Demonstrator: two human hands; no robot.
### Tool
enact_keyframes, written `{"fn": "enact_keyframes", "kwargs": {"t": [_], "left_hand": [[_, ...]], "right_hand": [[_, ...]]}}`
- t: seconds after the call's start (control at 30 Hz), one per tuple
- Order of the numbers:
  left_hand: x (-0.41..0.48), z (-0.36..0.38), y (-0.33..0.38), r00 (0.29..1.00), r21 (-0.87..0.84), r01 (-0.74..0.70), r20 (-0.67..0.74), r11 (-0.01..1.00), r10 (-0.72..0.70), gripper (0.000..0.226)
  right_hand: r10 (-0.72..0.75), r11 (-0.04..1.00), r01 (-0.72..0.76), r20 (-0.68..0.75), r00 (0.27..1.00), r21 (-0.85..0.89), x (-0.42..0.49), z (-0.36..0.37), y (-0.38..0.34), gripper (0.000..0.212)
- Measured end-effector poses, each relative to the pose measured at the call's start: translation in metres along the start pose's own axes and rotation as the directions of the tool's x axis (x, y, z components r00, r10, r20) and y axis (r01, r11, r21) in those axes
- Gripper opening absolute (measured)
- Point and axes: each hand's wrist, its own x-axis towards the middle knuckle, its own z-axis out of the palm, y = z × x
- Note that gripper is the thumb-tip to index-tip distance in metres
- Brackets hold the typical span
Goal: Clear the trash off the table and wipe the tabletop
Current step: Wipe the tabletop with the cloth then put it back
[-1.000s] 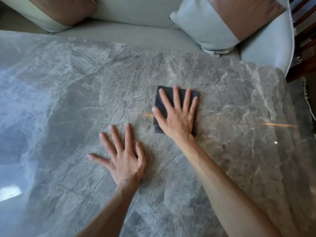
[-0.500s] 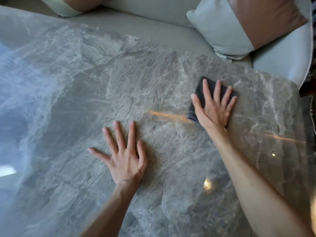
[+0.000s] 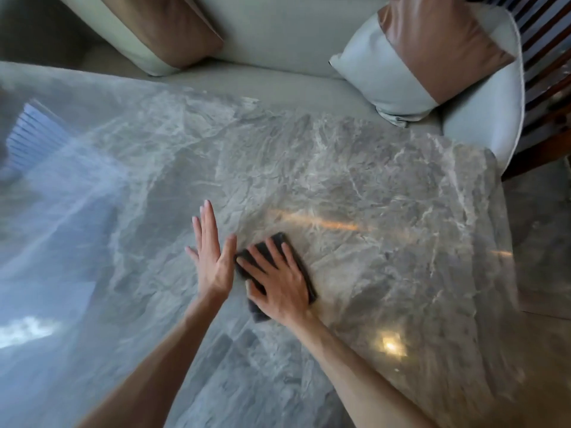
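Observation:
A glossy grey marble tabletop (image 3: 355,186) fills most of the view, and no trash shows on it. A dark grey folded cloth (image 3: 304,273) lies on it near the middle. My right hand (image 3: 278,282) lies flat on the cloth with fingers spread, pressing it down and covering most of it. My left hand (image 3: 213,254) is just left of the cloth, tilted on its edge with fingers straight and together, holding nothing. Its thumb side nearly touches the cloth's left corner.
A pale sofa (image 3: 278,32) runs along the table's far edge with two grey-and-brown cushions, one at the back left (image 3: 154,29) and one at the back right (image 3: 432,54). A dark wooden slatted chair (image 3: 547,88) stands at the far right. Floor shows beyond the table's right edge.
My right hand slid the cloth from the table's far right back toward me and to the left, beside my left hand. My left hand rose from lying flat onto its edge.

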Motion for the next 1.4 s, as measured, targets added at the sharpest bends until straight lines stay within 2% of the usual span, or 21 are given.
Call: {"fn": "enact_keyframes", "kwargs": {"t": [0.17, 0.2, 0.27, 0.33, 0.37, 0.4, 0.47, 0.5, 0.53, 0.57, 0.63, 0.7, 0.77, 0.83, 0.93, 0.97, 1.03, 1.1, 1.2, 1.3, 1.4], "left_hand": [[-0.025, -0.068, 0.024, 0.999, -0.085, -0.031, -0.045, 0.996, 0.028, 0.076], [-0.031, -0.085, 0.025, 0.998, -0.097, -0.042, -0.045, 0.994, 0.038, 0.077], [-0.042, -0.122, 0.022, 0.999, -0.097, -0.042, -0.039, 0.994, 0.038, 0.073], [-0.048, -0.166, 0.014, 0.999, -0.099, -0.002, -0.049, 0.995, -0.003, 0.067], [-0.050, -0.189, 0.007, 0.997, -0.119, 0.020, -0.066, 0.993, -0.028, 0.066], [-0.051, -0.211, 0.002, 0.995, -0.155, 0.036, -0.089, 0.987, -0.050, 0.065], [-0.052, -0.254, -0.009, 0.986, -0.229, 0.079, -0.127, 0.970, -0.110, 0.054], [-0.053, -0.274, -0.014, 0.980, -0.251, 0.116, -0.126, 0.961, -0.151, 0.048], [-0.053, -0.292, -0.021, 0.977, -0.263, 0.160, -0.097, 0.952, -0.191, 0.044], [-0.053, -0.308, -0.027, 0.971, -0.284, 0.221, -0.025, 0.933, -0.238, 0.042], [-0.053, -0.335, -0.042, 0.929, -0.366, 0.365, 0.208, 0.856, -0.308, 0.043], [-0.053, -0.361, -0.056, 0.881, -0.405, 0.431, 0.380, 0.806, -0.281, 0.042], [-0.052, -0.385, -0.069, 0.871, -0.421, 0.410, 0.444, 0.809, -0.211, 0.037], [-0.052, -0.408, -0.080, 0.873, -0.461, 0.384, 0.464, 0.800, -0.151, 0.032], [-0.049, -0.447, -0.097, 0.878, -0.540, 0.409, 0.453, 0.736, -0.155, 0.027], [-0.047, -0.458, -0.102, 0.870, -0.551, 0.427, 0.465, 0.717, -0.161, 0.025], [-0.043, -0.480, -0.109, 0.853, -0.548, 0.452, 0.496, 0.704, -0.161, 0.023], [-0.036, -0.497, -0.113, 0.851, -0.527, 0.438, 0.503, 0.728, -0.148, 0.023], [-0.029, -0.518, -0.114, 0.877, -0.483, 0.364, 0.465, 0.796, -0.119, 0.022], [-0.034, -0.534, -0.107, 0.925, -0.401, 0.283, 0.355, 0.871, -0.137, 0.015], [-0.024, -0.548, -0.108, 0.948, -0.266, 0.161, 0.309, 0.950, -0.075, 0.024]], "right_hand": [[-0.210, 0.916, 0.156, 0.111, 0.971, 0.371, -0.039, 0.017, -0.104, 0.030], [-0.197, 0.908, 0.120, 0.157, 0.968, 0.401, -0.048, 0.022, -0.131, 0.029], [-0.088, 0.855, -0.101, 0.335, 0.938, 0.509, -0.061, 0.019, -0.169, 0.036], [-0.097, 0.668, -0.242, 0.405, 0.909, 0.704, -0.078, -0.015, -0.192, 0.047], [-0.058, 0.514, -0.346, 0.434, 0.899, 0.785, -0.075, -0.042, -0.206, 0.042], [0.017, 0.422, -0.447, 0.486, 0.874, 0.789, -0.063, -0.059, -0.217, 0.033], [0.056, 0.086, -0.610, 0.607, 0.793, 0.788, -0.041, -0.078, -0.233, 0.009], [0.069, -0.093, -0.599, 0.605, 0.793, 0.795, -0.030, -0.088, -0.240, 0.015], [0.115, -0.152, -0.568, 0.585, 0.803, 0.809, -0.018, -0.098, -0.247, 0.030], [0.154, -0.234, -0.546, 0.586, 0.796, 0.804, -0.003, -0.105, -0.255, 0.032], [0.230, -0.353, -0.493, 0.585, 0.778, 0.795, 0.026, -0.121, -0.276, 0.056], [0.250, -0.465, -0.480, 0.630, 0.735, 0.744, 0.055, -0.124, -0.300, 0.052], [0.265, -0.485, -0.436, 0.603, 0.753, 0.758, 0.069, -0.123, -0.328, 0.049], [0.171, -0.438, -0.493, 0.608, 0.775, 0.752, 0.081, -0.129, -0.355, 0.060], [0.120, -0.379, -0.486, 0.562, 0.818, 0.788, 0.093, -0.136, -0.395, 0.049], [0.111, -0.328, -0.496, 0.554, 0.825, 0.804, 0.096, -0.133, -0.403, 0.058], [0.035, -0.379, -0.570, 0.627, 0.778, 0.729, 0.100, -0.130, -0.415, 0.079], [-0.051, -0.387, -0.606, 0.641, 0.766, 0.695, 0.101, -0.136, -0.424, 0.090], [-0.092, -0.302, -0.633, 0.639, 0.764, 0.713, 0.111, -0.141, -0.430, 0.081], [-0.098, -0.042, -0.613, 0.607, 0.788, 0.789, 0.121, -0.140, -0.435, 0.053], [-0.120, 0.261, -0.442, 0.483, 0.867, 0.858, 0.136, -0.139, -0.444, 0.028]]}}
